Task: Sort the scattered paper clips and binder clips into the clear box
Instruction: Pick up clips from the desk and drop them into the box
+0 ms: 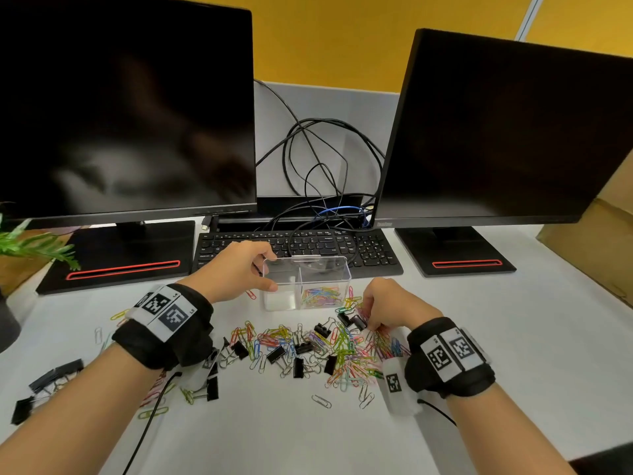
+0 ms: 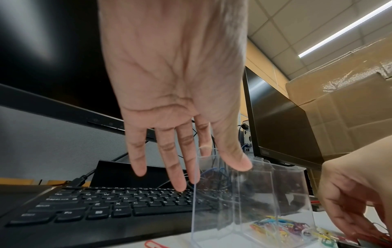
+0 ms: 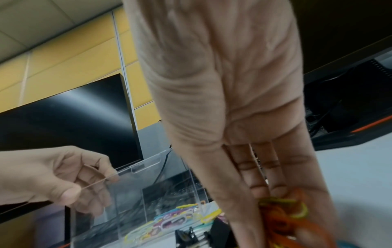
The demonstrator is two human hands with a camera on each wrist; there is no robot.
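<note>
Only the right wrist view shows fingers [image 3: 259, 182] pinching paper clips [image 3: 282, 211].

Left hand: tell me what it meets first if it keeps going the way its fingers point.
The left hand already holds the left end of the clear box; its fingers point away from the person, so the keyboard just behind looks first in line, though depth is uncertain.

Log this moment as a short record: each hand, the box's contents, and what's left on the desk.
left hand: holds the left end of the clear box
right hand: fingers gathering paper clips from the pile
box right compartment: coloured paper clips
box left compartment: looks empty
binder clips: all on the desk
</note>
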